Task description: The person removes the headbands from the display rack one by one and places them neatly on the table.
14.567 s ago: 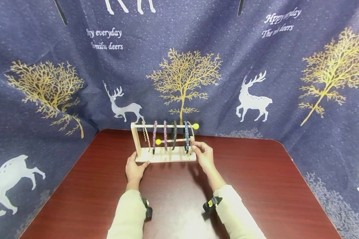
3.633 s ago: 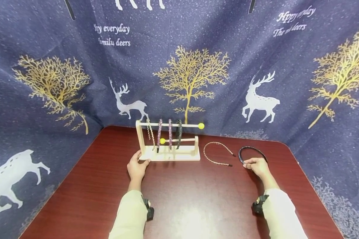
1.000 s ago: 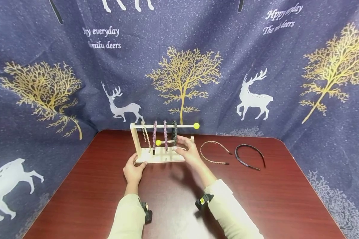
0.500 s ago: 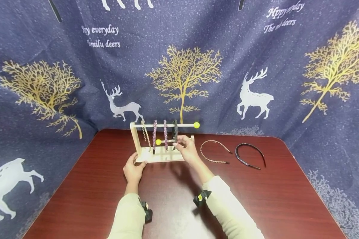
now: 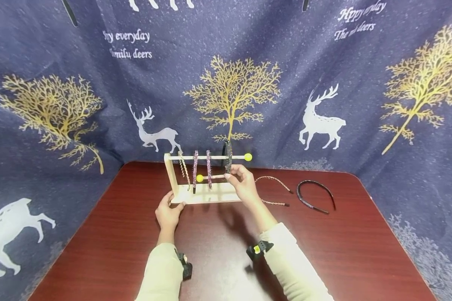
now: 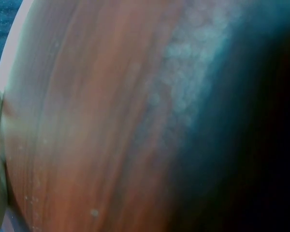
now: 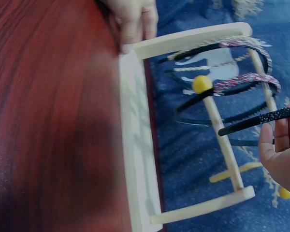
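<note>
My left hand [image 5: 169, 213] grips the left end of a wooden headband rack [image 5: 211, 196], thumb at the base's front edge. Between the thumb and fingers of my right hand [image 5: 245, 184] is a dark glittery headband [image 5: 228, 152], its curve raised above the rack's top bar. In the right wrist view, this headband's black end [image 7: 237, 127] overlaps the lower bar [image 7: 222, 130]. Farther left on the rack hang a purple-pink headband [image 5: 209, 167], another purple-pink headband [image 5: 195, 169] and a cream braided headband [image 5: 183, 169]. The left wrist view shows mostly blurred tabletop.
On the table [image 5: 211, 246], right of the rack, lie a beige braided headband [image 5: 275, 203], partly behind my right hand, and a dark blue headband [image 5: 312, 205]. Yellow balls cap the top bar [image 5: 247, 157] and lower bar. A patterned blue cloth [image 5: 233, 104] hangs behind the table.
Earlier, the beige braided and blue headbands left the rack for the table. In the last second, my right hand has taken the dark glittery headband, raised it and moved it right.
</note>
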Available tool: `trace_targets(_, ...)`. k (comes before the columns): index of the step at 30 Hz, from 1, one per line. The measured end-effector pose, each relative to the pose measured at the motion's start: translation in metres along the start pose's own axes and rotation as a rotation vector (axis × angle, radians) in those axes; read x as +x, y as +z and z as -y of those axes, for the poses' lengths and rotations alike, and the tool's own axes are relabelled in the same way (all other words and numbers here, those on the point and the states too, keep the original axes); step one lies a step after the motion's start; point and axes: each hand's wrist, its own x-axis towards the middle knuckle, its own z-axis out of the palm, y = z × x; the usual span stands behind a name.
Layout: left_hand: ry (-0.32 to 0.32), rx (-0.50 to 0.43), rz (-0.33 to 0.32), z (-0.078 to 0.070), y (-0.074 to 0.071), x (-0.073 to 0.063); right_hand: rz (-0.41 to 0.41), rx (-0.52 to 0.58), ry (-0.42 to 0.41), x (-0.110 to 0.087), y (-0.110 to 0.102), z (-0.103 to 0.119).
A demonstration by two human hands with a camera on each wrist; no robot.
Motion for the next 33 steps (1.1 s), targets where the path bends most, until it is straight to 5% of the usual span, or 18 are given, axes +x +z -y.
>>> trace_targets(23, -0.003, 0.000, 0.002, -0.003, 0.000, -0.002, -0.156, 0.236, -0.180, -0.001, -0.051, 0.021)
trace_targets(33, -0.008, 0.006, -0.006, -0.002, 0.000, 0.000, -0.221, 0.327, -0.199, 0.000, -0.074, 0.024)
